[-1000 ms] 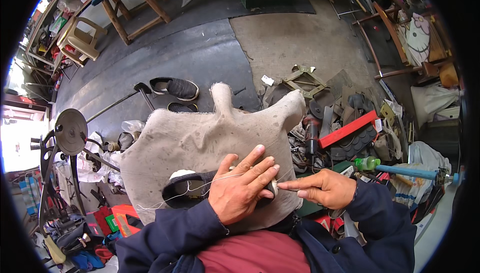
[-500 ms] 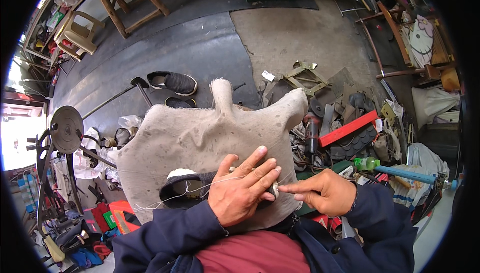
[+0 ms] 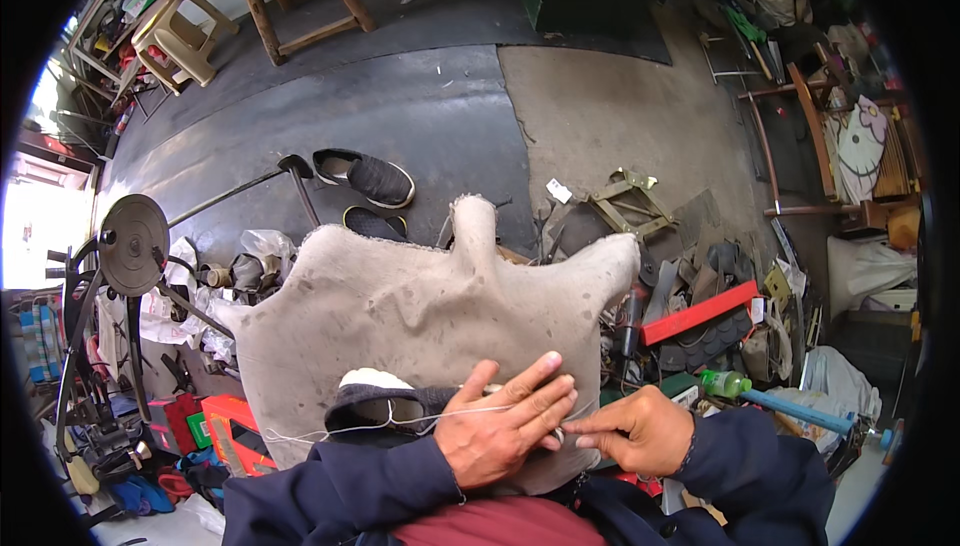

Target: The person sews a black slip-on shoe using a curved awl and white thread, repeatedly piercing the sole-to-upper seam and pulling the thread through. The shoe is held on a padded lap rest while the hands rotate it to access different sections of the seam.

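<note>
A dark slip-on shoe (image 3: pixel 352 410) with a white inner edge lies on its side across the grey cloth (image 3: pixel 340 326) on my lap. My left hand (image 3: pixel 508 431) rests over its front part, fingers stretched out and thumb apart, hiding much of the shoe. White thread (image 3: pixel 420 414) loops at the shoe's opening and runs across the back of that hand. At the shoe's toe end, my right hand (image 3: pixel 645 431) has its index finger and thumb close together and the other fingers curled. What lies between those fingertips is too small to make out.
A black shoe (image 3: pixel 368 178) sits on the floor beyond the cloth. On the left stands a metal machine with a round disc (image 3: pixel 134 244). Tools and scraps crowd the right, around a red bar (image 3: pixel 698 313) and a green-capped bottle (image 3: pixel 725 383). A plastic stool (image 3: pixel 185 41) is farther off.
The whole view has shifted, so the cloth, shoe and hands appear lower. My right thumb has come nearer its index fingertip. My left hand stays over the shoe.
</note>
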A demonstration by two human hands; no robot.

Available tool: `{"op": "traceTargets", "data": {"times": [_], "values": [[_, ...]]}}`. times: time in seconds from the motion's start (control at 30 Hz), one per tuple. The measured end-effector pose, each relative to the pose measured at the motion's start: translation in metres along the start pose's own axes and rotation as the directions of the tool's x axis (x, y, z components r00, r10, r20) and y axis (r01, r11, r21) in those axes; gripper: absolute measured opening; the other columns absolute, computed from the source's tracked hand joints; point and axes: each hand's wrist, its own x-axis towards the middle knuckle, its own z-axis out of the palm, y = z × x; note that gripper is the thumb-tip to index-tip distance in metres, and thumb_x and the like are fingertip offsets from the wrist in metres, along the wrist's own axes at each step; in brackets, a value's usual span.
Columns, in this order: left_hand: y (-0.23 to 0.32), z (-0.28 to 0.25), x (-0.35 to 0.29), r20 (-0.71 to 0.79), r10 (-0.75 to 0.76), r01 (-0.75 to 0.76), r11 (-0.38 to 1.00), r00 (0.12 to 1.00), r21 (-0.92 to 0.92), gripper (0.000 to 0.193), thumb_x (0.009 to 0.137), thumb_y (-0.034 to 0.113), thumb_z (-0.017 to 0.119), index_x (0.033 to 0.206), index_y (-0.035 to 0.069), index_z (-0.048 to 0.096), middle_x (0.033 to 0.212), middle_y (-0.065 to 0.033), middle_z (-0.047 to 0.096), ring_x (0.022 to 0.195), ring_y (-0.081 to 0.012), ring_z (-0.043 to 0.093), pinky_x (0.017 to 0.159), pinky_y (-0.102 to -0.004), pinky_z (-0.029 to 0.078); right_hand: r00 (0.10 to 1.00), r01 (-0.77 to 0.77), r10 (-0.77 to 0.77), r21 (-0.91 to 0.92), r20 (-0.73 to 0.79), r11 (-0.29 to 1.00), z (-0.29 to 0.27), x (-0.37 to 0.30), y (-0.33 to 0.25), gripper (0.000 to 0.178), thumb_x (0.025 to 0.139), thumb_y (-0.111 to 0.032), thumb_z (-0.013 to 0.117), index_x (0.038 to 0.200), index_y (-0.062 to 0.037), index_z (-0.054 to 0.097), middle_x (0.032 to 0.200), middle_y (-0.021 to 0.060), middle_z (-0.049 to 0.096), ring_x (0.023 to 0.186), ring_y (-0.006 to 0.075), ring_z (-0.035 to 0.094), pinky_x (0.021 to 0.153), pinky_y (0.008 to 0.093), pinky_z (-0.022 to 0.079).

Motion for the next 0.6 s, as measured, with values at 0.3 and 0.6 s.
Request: {"op": "traceTargets", "data": {"times": [0.3, 0.6], "values": [[-0.005, -0.007, 0.006, -0.039, 0.009, -0.009, 1.000, 0.999, -0.010, 0.052, 0.093, 0.037, 0.066, 0.139, 0.014, 0.059, 0.144, -0.0012, 0.058, 0.145, -0.0183, 0.044, 0.095, -0.0444, 0.040, 0.994, -0.085, 0.078, 0.081, 0.081, 0.993, -0.011, 0.018, 0.000, 0.008, 0.092, -0.011, 0.072, 0.096, -0.0030, 0.072, 0.073, 0.0114, 0.071, 0.065, 0.0223, 0.071, 0.062, 0.0324, 0.054], [-0.011, -0.046, -0.038, -0.371, -0.128, -0.026, 0.923, 0.920, -0.383, 0.017, 0.086, 0.018, 0.076, 0.090, 0.005, 0.066, 0.081, -0.0115, 0.062, 0.085, -0.0338, 0.063, 0.093, -0.0491, 0.049, 0.987, -0.155, 0.159, 0.334, 0.013, 0.930, 0.006, -0.011, 0.022, 0.013, 0.094, -0.006, 0.071, 0.104, 0.0026, 0.073, 0.076, 0.0040, 0.070, 0.069, 0.0073, 0.063, 0.064, 0.0244, 0.050]]}}
